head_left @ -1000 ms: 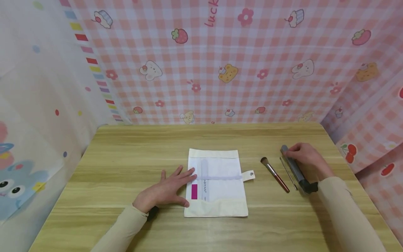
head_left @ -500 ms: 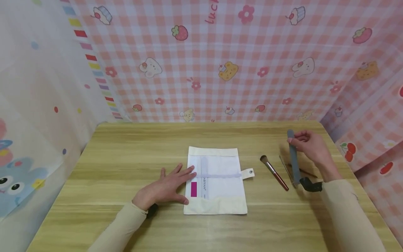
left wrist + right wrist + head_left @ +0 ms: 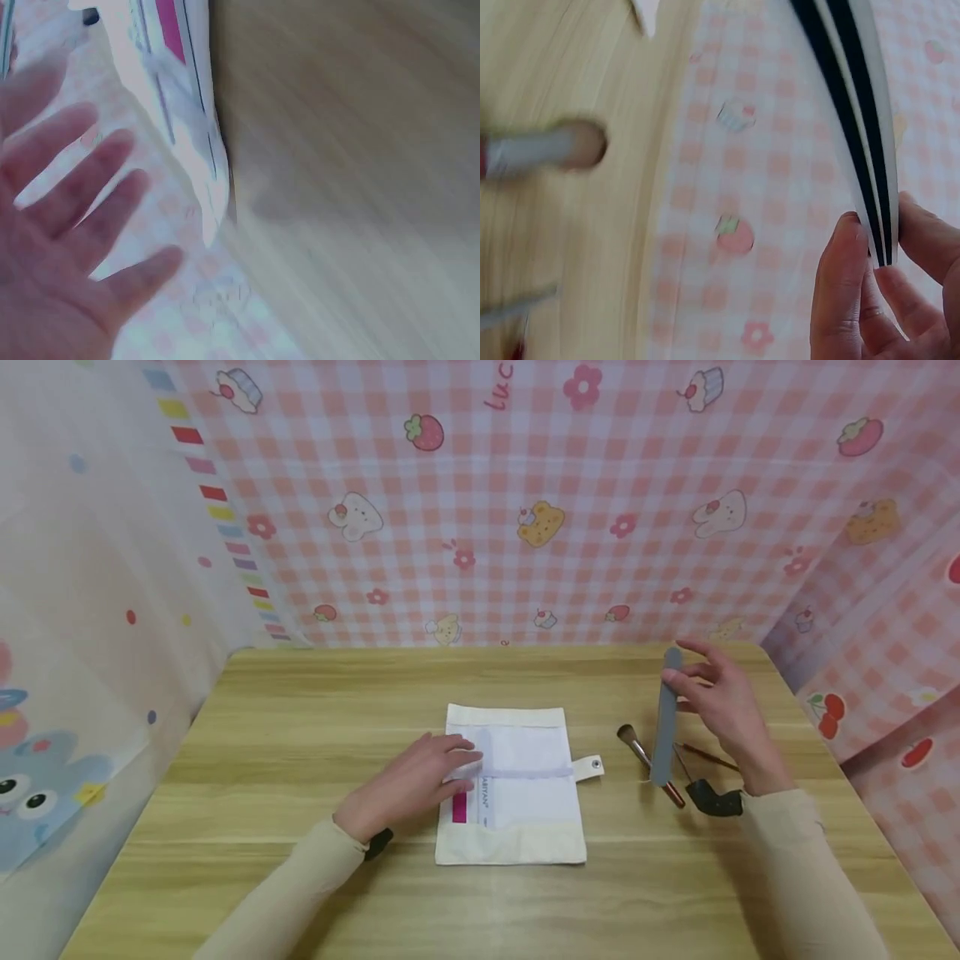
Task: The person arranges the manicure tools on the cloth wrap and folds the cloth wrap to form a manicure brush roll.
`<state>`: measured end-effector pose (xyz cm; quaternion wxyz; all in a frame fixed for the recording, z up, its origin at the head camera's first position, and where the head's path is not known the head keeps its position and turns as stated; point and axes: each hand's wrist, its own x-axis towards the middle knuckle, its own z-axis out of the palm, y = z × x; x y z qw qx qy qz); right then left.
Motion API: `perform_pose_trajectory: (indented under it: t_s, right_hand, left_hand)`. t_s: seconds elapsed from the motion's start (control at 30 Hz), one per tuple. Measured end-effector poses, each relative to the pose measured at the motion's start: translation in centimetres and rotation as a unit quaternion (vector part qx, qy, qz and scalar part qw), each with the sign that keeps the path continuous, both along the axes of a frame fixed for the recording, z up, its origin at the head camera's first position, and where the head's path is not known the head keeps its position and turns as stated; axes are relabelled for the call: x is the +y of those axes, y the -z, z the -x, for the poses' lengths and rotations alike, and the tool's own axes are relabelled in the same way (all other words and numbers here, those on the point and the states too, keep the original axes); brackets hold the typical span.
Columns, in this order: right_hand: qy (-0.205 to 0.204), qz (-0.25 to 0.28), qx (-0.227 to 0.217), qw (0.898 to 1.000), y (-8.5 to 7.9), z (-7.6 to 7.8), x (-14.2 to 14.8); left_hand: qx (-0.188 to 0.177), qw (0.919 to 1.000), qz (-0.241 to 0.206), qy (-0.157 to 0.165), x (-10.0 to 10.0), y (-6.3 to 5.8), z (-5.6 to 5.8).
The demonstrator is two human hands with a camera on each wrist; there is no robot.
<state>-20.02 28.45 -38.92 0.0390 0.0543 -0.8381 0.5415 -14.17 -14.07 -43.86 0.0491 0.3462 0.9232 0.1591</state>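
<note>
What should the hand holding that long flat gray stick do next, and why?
Probably carry the long flat gray stick left toward the white rectangular cloth pouch: the right hand pinches the stick near one end, above the wood-grain table, while the pouch lies open, the left hand at its edge.

A cloth-walled nook: cartoon-printed pink gingham cloth [image 3: 495, 468] hangs behind a wood-grain table [image 3: 292, 710]

Passable on the desk [image 3: 262, 727] beyond the left sleeve [image 3: 288, 889] and along the near side of the white case [image 3: 532, 839]. Barred over the case's left edge by the left grip [image 3: 412, 781]. Tighter between snap tab [image 3: 589, 767] and makeup brush [image 3: 632, 739]. Obstructed at right — by the raised gray file [image 3: 665, 722] and right grip [image 3: 727, 706]. Walled off at the far edge by checkered cloth [image 3: 450, 477].
</note>
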Motion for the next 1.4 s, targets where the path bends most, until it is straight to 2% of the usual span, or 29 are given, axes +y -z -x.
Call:
perform_pose_trajectory:
  t_s: [0.07, 0.13, 0.33, 0.47, 0.6, 0.7, 1.0, 1.27, 1.4]
  right_hand:
    - [-0.005, 0.014, 0.003, 1.0, 0.0, 0.0, -1.1]
    - [-0.012, 0.031, 0.006, 0.999, 0.1, 0.1, -2.3]
    - [-0.033, 0.095, -0.003, 0.995, 0.8, 0.4, -5.8]
    - [-0.042, 0.12, -0.016, 0.992, 1.3, 0.7, -7.7]
    - [-0.034, 0.141, -0.031, 0.989, 1.9, 1.5, -9.3]
    - [-0.028, 0.151, -0.036, 0.987, 2.2, 2.1, -10.4]
    - [-0.033, 0.181, -0.051, 0.982, 4.2, 3.3, -13.2]
    - [-0.016, 0.158, -0.068, 0.985, 5.8, 4.0, -14.5]
    - [-0.019, 0.146, -0.077, 0.986, 6.2, 4.1, -14.7]
  left_hand:
    - [0.031, 0.9992, -0.021, 0.012, 1.0, 0.1, 0.6]
    - [0.044, 0.9983, -0.038, 0.012, 2.0, 0.4, 1.2]
    - [0.023, 0.9991, -0.035, 0.01, 3.9, 1.7, 2.1]
    - [0.032, 0.9988, -0.027, 0.024, 4.4, 2.4, 2.2]
    - [0.038, 0.999, -0.02, 0.016, 4.9, 2.6, 2.4]
    - [0.026, 0.9993, -0.027, 0.004, 5.2, 2.6, 2.7]
    - [-0.036, 0.9952, -0.085, -0.033, 5.5, 2.4, 3.1]
    - [-0.067, 0.9915, -0.105, -0.038, 5.3, 2.3, 3.2]
    - [-0.067, 0.9907, -0.112, -0.037, 5.2, 2.3, 3.3]
